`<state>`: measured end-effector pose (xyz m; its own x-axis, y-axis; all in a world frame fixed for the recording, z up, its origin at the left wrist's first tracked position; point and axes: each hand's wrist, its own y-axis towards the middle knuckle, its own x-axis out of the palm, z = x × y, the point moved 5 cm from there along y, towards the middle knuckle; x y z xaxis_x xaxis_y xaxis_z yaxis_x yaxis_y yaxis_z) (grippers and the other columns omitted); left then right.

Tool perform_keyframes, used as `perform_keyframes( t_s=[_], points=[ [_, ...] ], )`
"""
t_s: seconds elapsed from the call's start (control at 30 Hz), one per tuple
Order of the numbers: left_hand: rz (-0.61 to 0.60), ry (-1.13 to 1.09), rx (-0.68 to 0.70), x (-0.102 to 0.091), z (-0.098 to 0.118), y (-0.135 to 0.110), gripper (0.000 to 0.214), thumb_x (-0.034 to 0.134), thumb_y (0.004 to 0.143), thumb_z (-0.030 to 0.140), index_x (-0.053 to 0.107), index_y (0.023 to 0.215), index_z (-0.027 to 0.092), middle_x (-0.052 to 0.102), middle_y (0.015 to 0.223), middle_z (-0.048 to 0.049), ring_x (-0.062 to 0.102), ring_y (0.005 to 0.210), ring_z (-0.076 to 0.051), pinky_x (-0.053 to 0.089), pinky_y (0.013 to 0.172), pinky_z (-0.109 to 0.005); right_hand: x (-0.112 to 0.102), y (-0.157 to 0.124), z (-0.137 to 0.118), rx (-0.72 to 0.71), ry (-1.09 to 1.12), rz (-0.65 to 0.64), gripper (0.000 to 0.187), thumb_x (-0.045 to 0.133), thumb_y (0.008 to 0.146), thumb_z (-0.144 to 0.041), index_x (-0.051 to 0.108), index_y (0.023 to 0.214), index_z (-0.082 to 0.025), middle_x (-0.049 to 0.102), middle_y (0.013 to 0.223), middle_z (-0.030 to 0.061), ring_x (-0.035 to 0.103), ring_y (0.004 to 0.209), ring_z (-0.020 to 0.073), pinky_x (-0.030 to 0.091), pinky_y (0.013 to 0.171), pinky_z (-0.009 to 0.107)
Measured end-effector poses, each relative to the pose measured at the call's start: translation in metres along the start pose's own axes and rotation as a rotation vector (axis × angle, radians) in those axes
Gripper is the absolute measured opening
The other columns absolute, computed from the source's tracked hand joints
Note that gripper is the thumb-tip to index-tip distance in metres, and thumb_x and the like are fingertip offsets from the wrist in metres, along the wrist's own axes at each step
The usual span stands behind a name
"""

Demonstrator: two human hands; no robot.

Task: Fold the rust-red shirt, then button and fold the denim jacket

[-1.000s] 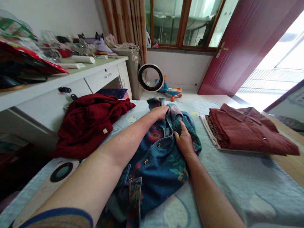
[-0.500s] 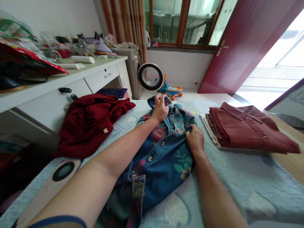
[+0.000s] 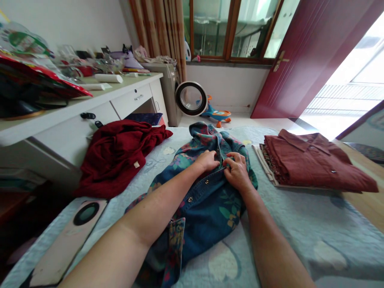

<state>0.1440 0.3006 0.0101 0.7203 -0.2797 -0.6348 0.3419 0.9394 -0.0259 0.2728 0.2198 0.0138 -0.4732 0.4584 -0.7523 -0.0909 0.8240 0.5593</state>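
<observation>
A blue floral denim shirt (image 3: 210,204) lies front up on the bed, its collar pointing away from me. Snap buttons run down its front placket, and the lower front edge is folded over. My left hand (image 3: 207,162) is closed on the left side of the placket, below the collar. Just across from it, my right hand (image 3: 237,170) pinches the opposite edge of the placket. The two hands are close together, with a small gap between them. Some of the fingertips are hidden in the cloth.
On the left lies a crumpled dark red garment (image 3: 120,154), with a phone (image 3: 69,240) nearer me. A stack of folded clothes topped by a rust-red shirt (image 3: 315,164) sits on the right. A cluttered white desk (image 3: 126,94) and a washing machine with its door open (image 3: 191,99) stand beyond.
My left hand has come down from the collar to the placket. My right hand has moved left from the shirt's right side to meet it. The collar now lies uncovered.
</observation>
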Motion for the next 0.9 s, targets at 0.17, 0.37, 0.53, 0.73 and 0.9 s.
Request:
perform_keyframes(
  t_s=[0.17,0.37,0.53,0.73,0.9],
  points=[
    [-0.052,0.577,0.029,0.009,0.0,-0.02,0.053,0.066,0.074,0.052,0.06,0.116,0.021,0.056,0.127,-0.0135,0.051,0.12,-0.037,0.045,0.097,-0.048,-0.004,-0.002,0.004,-0.006,-0.125,-0.178,0.021,0.06,0.073,-0.015,0.069,0.091,-0.023,0.052,0.126,0.0092,0.042,0.118,0.0321,0.038,0.098,0.048],
    [0.001,0.71,0.224,0.008,0.007,-0.032,0.03,0.065,0.081,0.035,0.061,0.106,0.02,0.061,0.108,-0.0093,0.058,0.103,-0.026,0.05,0.087,-0.035,-0.007,-0.007,-0.005,-0.042,-0.125,-0.096,0.021,0.053,0.083,-0.011,0.069,0.088,-0.023,0.057,0.119,0.0088,0.045,0.113,0.0283,0.04,0.099,0.043],
    [0.127,0.782,0.417,0.008,0.015,-0.047,0.024,0.051,0.091,0.028,0.059,0.111,0.019,0.059,0.111,-0.0105,0.056,0.103,-0.026,0.051,0.083,-0.036,-0.018,-0.011,-0.038,-0.201,-0.041,-0.058,0.023,0.045,0.089,-0.008,0.063,0.094,-0.022,0.059,0.124,0.0042,0.049,0.104,0.0223,0.041,0.096,0.035],
    [0.051,0.82,0.333,0.016,0.007,-0.041,0.021,0.057,0.088,0.029,0.062,0.104,0.017,0.062,0.103,-0.0107,0.059,0.098,-0.026,0.051,0.08,-0.036,-0.008,-0.011,-0.024,-0.084,-0.319,-0.227,0.015,0.05,0.087,-0.012,0.062,0.085,-0.021,0.061,0.091,0.0077,0.05,0.087,0.0241,0.04,0.078,0.035],
    [0.086,0.845,0.372,0.021,0.008,-0.038,0.02,0.049,0.091,0.022,0.064,0.103,0.017,0.063,0.103,-0.0106,0.059,0.096,-0.024,0.051,0.077,-0.034,0.0,-0.009,0.002,0.013,-0.432,-0.295,0.019,0.047,0.091,-0.014,0.063,0.084,-0.021,0.061,0.096,0.0087,0.05,0.085,0.0237,0.036,0.071,0.034]
  ],
)
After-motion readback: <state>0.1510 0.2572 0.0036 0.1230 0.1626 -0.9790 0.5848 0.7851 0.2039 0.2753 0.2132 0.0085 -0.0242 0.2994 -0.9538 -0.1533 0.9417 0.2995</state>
